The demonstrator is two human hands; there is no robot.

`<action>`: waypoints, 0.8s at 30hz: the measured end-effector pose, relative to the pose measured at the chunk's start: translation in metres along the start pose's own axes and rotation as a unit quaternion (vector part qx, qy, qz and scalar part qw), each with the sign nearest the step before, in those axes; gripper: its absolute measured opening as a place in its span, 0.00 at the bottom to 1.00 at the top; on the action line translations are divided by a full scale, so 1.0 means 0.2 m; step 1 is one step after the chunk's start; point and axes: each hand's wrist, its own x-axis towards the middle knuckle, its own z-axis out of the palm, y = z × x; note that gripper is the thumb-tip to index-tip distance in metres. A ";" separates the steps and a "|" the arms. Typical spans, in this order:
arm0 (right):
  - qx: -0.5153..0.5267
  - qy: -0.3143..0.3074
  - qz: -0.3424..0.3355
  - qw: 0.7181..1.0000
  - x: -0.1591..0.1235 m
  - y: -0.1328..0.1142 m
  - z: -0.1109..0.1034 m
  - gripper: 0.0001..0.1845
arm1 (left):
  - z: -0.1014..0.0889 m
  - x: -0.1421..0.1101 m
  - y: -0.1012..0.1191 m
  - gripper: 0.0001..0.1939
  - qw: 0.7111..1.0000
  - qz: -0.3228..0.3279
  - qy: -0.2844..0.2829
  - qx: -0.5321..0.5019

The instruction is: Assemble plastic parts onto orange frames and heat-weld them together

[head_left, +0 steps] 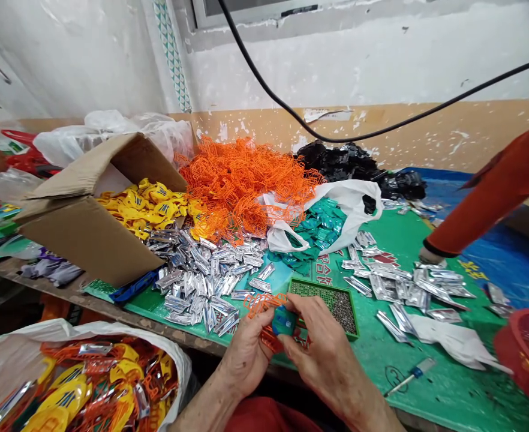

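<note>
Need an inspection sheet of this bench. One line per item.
surface: green mat on a wooden bench
job's things: teal piece, orange plastic frames, green perforated tray of small grey parts
clutter: silver foil pieces, orange frame heap, yellow pieces, cardboard box, white sack, red basket, small screwdriver
grippers: nothing seen; bare left hand and right hand hold the teal piece
cables: black cable overhead
surroundings: peeling painted wall; co-worker's orange-red sleeve

Head-worn, looking down — close above left hand (pixel 245 360) and right hand (pixel 322 354).
</note>
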 end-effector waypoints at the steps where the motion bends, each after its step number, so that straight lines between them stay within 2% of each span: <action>1: -0.001 0.001 -0.001 1.000 0.00 0.00 0.00 0.27 | 0.00 -0.01 0.00 0.09 1.000 -0.003 -0.004 0.001; 8: -0.065 0.039 -0.050 0.996 -0.04 -0.04 0.02 0.27 | -0.01 -0.03 -0.01 0.16 0.999 -0.006 -0.010 0.031; 13: -0.073 0.054 -0.055 0.994 -0.08 -0.07 0.04 0.31 | -0.01 -0.03 -0.02 0.15 0.996 0.018 -0.005 0.092; 16: -0.023 0.008 -0.036 0.999 -0.09 -0.07 0.01 0.34 | -0.01 -0.03 -0.01 0.13 0.989 0.046 0.002 0.141; 18: 0.018 -0.008 -0.010 1.000 -0.08 -0.04 -0.07 0.31 | -0.02 -0.03 0.01 0.12 0.985 0.050 0.015 0.161; 19: 0.023 0.019 0.013 0.999 -0.08 -0.02 -0.13 0.29 | -0.02 -0.04 0.02 0.11 0.985 0.045 0.025 0.166; 20: 0.012 0.080 0.044 0.996 -0.07 0.02 -0.21 0.27 | -0.03 -0.04 0.03 0.11 0.985 0.036 0.036 0.168; 21: -0.019 0.169 0.080 0.982 -0.06 0.07 -0.31 0.26 | -0.04 -0.04 0.04 0.11 0.984 0.027 0.050 0.166; 22: -0.040 0.272 0.118 0.954 -0.04 0.13 -0.41 0.28 | -0.05 -0.04 0.04 0.12 0.985 0.020 0.060 0.163; 23: -0.070 0.378 0.146 0.912 -0.02 0.20 -0.52 0.32 | -0.06 -0.03 0.04 0.12 0.985 0.013 0.066 0.160; 24: -0.113 0.451 0.155 0.872 0.01 0.27 -0.62 0.38 | -0.06 -0.03 0.04 0.13 0.985 0.007 0.067 0.158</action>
